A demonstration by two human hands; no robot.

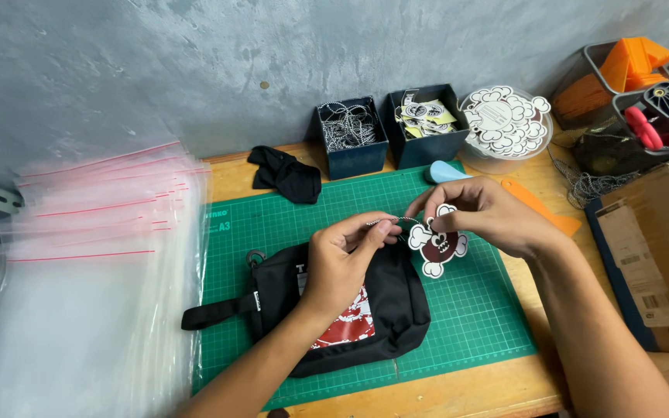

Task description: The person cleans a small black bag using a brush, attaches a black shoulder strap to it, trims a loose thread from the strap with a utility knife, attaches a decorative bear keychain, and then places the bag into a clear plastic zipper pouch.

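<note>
left hand [342, 259]: fingers pinched shut on one end of a thin ball chain [393, 222], wrist resting over the black pouch [334, 306].
right hand [483, 213]: closed in a pinch on the top of a die-cut card tag [437, 244] and the other end of the chain.
card tag: dark red round shape with white bone-like lobes, hanging just below the right fingertips, above the mat.
black pouch: lies flat on the green cutting mat [474, 310], a red and white print on its front, strap pointing left.
mat: sits on a wooden table [458, 391] against a grey wall.
left side: a fanned stack of clear zip bags [87, 271] with red seal lines.
back row: a dark box of ball chains [348, 128], a dark box of small tags [424, 116], a round tub of white tags [505, 124].
near the boxes: a crumpled black cloth [286, 175].
right edge: an open cardboard box [656, 255].
</note>
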